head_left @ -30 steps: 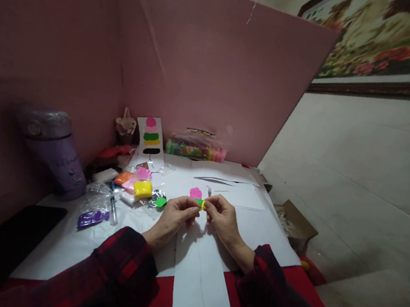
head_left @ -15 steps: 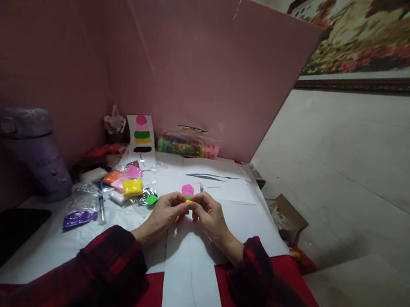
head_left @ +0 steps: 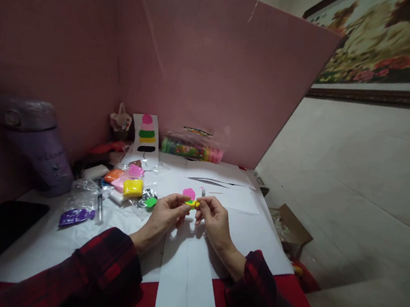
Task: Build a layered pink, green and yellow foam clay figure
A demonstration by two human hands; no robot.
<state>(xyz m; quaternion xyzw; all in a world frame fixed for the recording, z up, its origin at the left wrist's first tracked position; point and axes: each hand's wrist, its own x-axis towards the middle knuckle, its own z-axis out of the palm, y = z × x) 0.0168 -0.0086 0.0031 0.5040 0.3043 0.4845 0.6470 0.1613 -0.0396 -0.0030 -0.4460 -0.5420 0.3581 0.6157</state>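
Between my fingertips is a small piece of yellow modelling clay (head_left: 195, 205) with some green showing by it. My left hand (head_left: 164, 216) pinches its left side and my right hand (head_left: 216, 220) pinches its right end. Just behind the fingers a textured pink clay shape (head_left: 188, 193) lies on the white paper strip (head_left: 189, 274). Whether the green is part of the held piece or lies on the paper I cannot tell. A small fork (head_left: 203, 192) and a thin stick (head_left: 216, 193) lie past my right hand.
Bagged clay in several colours, including a yellow pack (head_left: 133, 187) and a purple pack (head_left: 76, 217), lies to the left. A purple bottle (head_left: 40, 151) stands beyond. A card with coloured shapes (head_left: 154, 127) leans at the back beside a wrapped clay set (head_left: 192, 149).
My fingertips have parted slightly, so more of the yellow clay shows between them. The right hand has shifted a little to the right, and the camera view has turned slightly.
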